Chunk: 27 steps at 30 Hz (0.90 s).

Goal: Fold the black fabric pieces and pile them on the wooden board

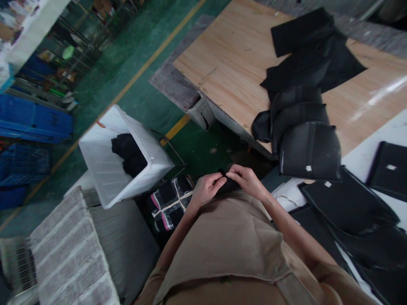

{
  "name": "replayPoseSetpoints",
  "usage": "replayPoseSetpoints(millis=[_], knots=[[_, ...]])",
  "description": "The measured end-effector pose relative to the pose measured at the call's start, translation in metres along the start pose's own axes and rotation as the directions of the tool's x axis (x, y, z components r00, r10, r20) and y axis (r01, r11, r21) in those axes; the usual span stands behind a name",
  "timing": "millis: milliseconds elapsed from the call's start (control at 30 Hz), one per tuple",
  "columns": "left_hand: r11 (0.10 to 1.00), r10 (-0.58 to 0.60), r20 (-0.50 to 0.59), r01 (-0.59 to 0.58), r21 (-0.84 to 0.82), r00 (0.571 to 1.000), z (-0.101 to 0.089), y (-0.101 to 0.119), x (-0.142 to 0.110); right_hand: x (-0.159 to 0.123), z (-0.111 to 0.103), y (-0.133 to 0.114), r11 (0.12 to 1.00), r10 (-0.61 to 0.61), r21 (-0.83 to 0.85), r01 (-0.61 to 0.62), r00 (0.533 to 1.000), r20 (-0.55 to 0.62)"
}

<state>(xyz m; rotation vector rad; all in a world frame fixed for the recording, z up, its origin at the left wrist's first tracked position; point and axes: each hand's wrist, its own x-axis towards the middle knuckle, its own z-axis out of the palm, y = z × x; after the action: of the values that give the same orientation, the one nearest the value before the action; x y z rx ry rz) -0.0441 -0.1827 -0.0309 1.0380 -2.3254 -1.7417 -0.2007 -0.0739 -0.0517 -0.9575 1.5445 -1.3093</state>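
Note:
Close together in front of my apron, my left hand (209, 187) and my right hand (244, 179) pinch a piece of black fabric (226, 187). Thumb and fingertips of each hand press on its upper edge, while the lower part disappears behind the apron (235, 237). What kind of piece it is I cannot make out. To the right, a row of padded black fabric pieces (310, 148) with rounded corners leans overlapping on the wooden table. Flat black panels (352, 201) with small white tags lie nearer my right arm.
A white bin (111, 186) with black pieces (130, 154) inside stands at left. Below it sits a plastic-wrapped, tied bundle (173, 203). The wooden table (222, 51) has a corner jutting toward the green floor (133, 101). Blue crates (32, 118) stand far left.

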Motion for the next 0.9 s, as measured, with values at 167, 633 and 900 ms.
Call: replayPoseSetpoints(millis=[167, 633, 900], knots=[[0.994, 0.1, -0.016, -0.1, 0.041, 0.995, -0.01, 0.0, -0.003, -0.002, -0.014, 0.003, 0.996, -0.046, -0.074, 0.053, 0.994, 0.1], [0.957, 0.112, 0.004, -0.109, 0.267, 0.994, -0.011, 0.015, -0.006, -0.002, -0.006, 0.005, 0.998, -0.002, -0.062, 0.006, 0.998, 0.069], [0.973, 0.12, -0.027, -0.112, 0.203, 0.992, -0.011, 0.005, -0.004, 0.0, -0.005, 0.009, 1.0, 0.01, 0.001, -0.01, 0.993, 0.116]])
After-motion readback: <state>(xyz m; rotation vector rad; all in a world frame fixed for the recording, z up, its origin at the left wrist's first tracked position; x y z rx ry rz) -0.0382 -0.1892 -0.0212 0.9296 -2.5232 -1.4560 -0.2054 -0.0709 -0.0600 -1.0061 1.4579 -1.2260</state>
